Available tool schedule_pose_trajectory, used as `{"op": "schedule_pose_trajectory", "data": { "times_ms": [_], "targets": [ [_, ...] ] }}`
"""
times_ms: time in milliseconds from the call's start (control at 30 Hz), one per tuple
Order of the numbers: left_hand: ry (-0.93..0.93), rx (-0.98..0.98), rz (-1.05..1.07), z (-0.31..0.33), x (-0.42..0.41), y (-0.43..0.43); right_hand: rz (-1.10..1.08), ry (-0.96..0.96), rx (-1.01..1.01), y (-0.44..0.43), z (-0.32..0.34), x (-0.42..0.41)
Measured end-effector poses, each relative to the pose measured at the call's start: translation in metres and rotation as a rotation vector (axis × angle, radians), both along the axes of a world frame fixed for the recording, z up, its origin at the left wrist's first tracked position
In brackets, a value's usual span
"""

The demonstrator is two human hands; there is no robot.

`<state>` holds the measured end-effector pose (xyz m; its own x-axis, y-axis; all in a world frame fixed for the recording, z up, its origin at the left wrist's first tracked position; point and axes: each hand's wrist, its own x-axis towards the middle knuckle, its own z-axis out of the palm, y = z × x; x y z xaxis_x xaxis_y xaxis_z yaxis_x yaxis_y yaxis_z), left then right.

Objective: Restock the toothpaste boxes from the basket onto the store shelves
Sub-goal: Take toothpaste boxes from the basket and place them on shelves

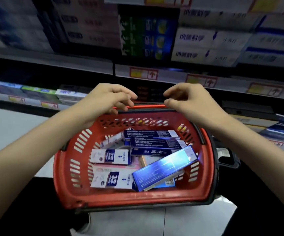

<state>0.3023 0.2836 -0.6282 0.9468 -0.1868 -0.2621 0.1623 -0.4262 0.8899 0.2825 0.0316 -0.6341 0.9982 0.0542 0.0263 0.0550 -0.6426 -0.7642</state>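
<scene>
Hovering over the far rim of the red basket (137,199) with the left hand (109,99) and the right hand (189,97) side by side, near each other but apart, fingers loosely curled and gripping no box; cannot tell whether the left fingertips touch that rim. Looks to be either at the start of the job or between picks, with plenty left inside the basket: two white-and-navy toothpaste boxes (110,156) on the left side, dark navy boxes (152,133) toward the far wall, and a glossy blue box (165,168) lying tilted across the pile on the right. Facing shelves (171,74) that carry stacked cartons (204,38) above and a lower row of boxes (39,90) at the left, all too blurred to show gaps or anything freshly placed. Judging from this, nearly everything remains: lifting each box out and setting it on its matching shelf
</scene>
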Motion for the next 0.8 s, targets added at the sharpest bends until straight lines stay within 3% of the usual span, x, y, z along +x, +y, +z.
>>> {"op": "schedule_pose_trajectory", "data": {
  "times_ms": [133, 333, 433, 667, 800],
  "targets": [
    [0.005, 0.247, -0.164, -0.037, -0.010, -0.020, 0.127, 0.045, -0.228, 0.006, -0.010, -0.004],
    [0.066, 0.858, -0.743, -0.097, -0.075, -0.061, 0.133, 0.061, -0.346, -0.001, -0.027, -0.011],
    [-0.079, 0.993, -0.813, -0.115, -0.101, -0.071, 0.144, 0.036, -0.376, -0.006, -0.030, -0.015],
    [-0.052, 0.907, -0.714, -0.115, -0.087, -0.069, 0.105, 0.029, -0.384, -0.018, -0.024, -0.019],
    [0.040, 0.604, -0.545, -0.083, -0.054, -0.054, 0.033, 0.009, -0.345, -0.028, -0.015, -0.019]
  ]
}}
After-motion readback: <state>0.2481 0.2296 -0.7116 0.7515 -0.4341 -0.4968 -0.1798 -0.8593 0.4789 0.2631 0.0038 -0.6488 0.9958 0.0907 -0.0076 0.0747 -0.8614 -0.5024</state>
